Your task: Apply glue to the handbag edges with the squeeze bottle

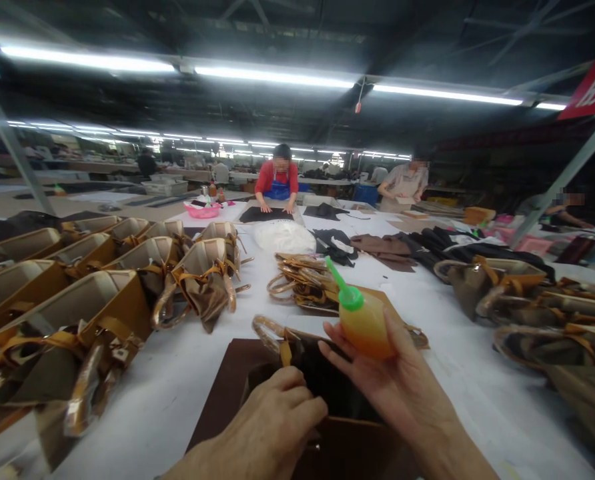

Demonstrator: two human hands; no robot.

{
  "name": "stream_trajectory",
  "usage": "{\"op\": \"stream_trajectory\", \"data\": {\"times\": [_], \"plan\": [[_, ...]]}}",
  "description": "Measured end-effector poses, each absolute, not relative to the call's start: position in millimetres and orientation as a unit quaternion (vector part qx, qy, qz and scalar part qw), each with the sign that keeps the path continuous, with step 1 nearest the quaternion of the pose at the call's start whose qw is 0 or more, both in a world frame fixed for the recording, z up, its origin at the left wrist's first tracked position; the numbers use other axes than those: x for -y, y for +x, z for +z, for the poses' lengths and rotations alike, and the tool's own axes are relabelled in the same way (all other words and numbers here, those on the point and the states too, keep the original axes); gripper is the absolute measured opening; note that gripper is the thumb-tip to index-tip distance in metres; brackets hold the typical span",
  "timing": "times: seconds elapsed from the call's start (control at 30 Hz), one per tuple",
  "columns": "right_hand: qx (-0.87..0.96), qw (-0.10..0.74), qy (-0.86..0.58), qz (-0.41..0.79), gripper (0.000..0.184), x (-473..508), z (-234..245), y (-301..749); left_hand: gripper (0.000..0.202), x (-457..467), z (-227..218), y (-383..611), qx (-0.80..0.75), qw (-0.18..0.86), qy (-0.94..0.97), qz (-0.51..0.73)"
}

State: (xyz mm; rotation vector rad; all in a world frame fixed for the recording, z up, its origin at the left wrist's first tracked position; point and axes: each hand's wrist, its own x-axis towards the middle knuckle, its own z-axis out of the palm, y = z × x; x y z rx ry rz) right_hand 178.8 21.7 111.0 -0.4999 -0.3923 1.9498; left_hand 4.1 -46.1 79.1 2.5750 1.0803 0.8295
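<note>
A squeeze bottle (pixel 366 327) with a green nozzle and orange-yellow liquid rests in my right hand (pixel 397 380), thumb along one side and fingertips partly spread. It is tilted, the nozzle pointing up and left, above a dark brown handbag (pixel 360 437). My left hand (pixel 277 417) is closed on the near-left part of that handbag, its fingers curled; a tan strap (pixel 286 352) stands up just beyond the knuckles. What exactly the left fingertips pinch is hidden. A plastic-wrapped handle (pixel 267 330) rises at the bag's far side. Under the bag lies a dark brown board (pixel 217 393).
Rows of tan-and-brown handbags (pixel 122 307) fill the left side, more handbags (pixel 522 293) the right. A pile of tan straps (pixel 305 277) lies ahead, near a white plastic bag (pixel 282 237). Across the white table (pixel 457 333), a person in red (pixel 277 177) presses on dark cloth.
</note>
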Motion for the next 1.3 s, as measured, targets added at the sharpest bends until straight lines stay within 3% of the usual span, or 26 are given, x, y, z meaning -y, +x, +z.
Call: {"op": "stream_trajectory", "data": {"times": [0.13, 0.3, 0.4, 0.5, 0.7, 0.83, 0.93, 1.3], "plan": [[0.162, 0.537, -0.223, 0.797, 0.025, -23.1, 107.4, 183.3, 0.023, 57.9, 71.6, -8.4, -0.411, 0.083, 0.793, 0.442], [0.179, 0.508, -0.276, 0.796, 0.031, -24.3, 109.9, 184.0, 0.018, 48.8, 66.9, -38.1, -0.635, 0.210, 0.655, 0.352], [0.222, 0.463, -0.292, 0.807, 0.044, -23.7, 111.0, 182.2, 0.024, 33.0, 58.5, -46.5, -0.600, 0.311, 0.669, 0.308], [0.278, 0.404, -0.298, 0.819, 0.044, -23.0, 111.9, 175.4, 0.033, 23.4, 55.2, -45.4, -0.544, 0.382, 0.687, 0.293], [0.340, 0.332, -0.265, 0.839, 0.031, -21.0, 116.0, 146.8, 0.037, 24.7, 62.1, -43.1, -0.581, 0.306, 0.715, 0.239], [0.359, 0.306, -0.231, 0.851, 0.029, -21.0, 115.5, 128.3, 0.040, 27.0, 63.9, -42.4, -0.577, 0.247, 0.730, 0.271], [0.365, 0.296, -0.225, 0.854, 0.033, -21.2, 113.0, 121.2, 0.037, 29.0, 58.4, -37.4, -0.568, 0.256, 0.713, 0.322], [0.315, 0.347, -0.205, 0.859, 0.030, -23.1, 111.3, 128.8, 0.019, 21.6, 34.1, -20.0, -0.522, 0.444, 0.575, 0.448]]}}
